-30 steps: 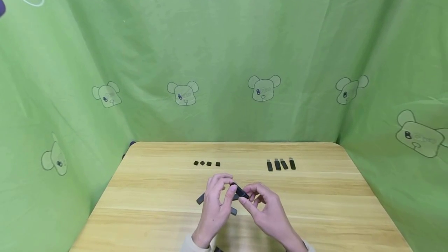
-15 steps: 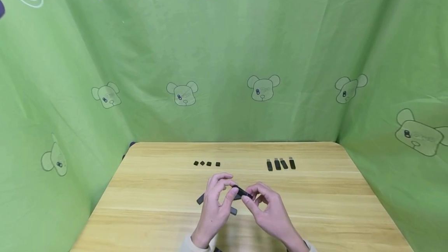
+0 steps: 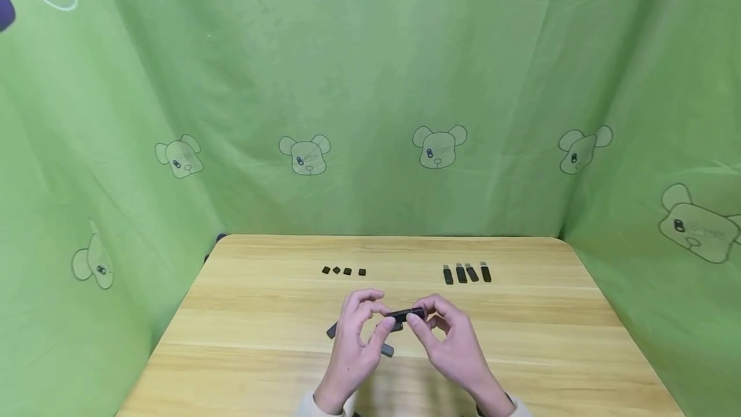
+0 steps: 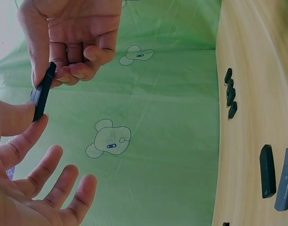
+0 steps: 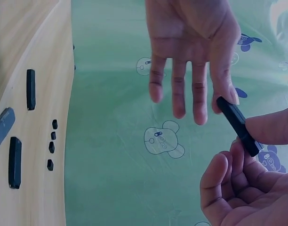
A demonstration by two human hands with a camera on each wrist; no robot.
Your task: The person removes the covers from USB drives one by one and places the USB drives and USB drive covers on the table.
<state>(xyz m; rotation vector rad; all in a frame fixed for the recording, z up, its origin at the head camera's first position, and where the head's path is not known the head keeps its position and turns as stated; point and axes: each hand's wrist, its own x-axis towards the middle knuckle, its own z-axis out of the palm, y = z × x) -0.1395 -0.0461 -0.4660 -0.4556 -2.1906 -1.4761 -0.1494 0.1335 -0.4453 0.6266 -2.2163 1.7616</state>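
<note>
black stick [image 3: 407,313] held level above the wooden table [image 3: 521,340], long axis running left to right between both hands. right hand [image 3: 448,340] pinches its right end, thumb and fingers curled round it. left hand [image 3: 359,336] touches the left end, fingers spread, thumb tip [image 4: 21,117] against it.

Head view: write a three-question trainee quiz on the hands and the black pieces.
1. True or false: the right hand pinches the black stick.
2. How many small caps lie in the far left row on the table? A two, B four, C six.
3. Fill in: the ___ hand, fingers spread, only touches the stick's end.
Key: 1 true; 2 B; 3 left hand.
</note>
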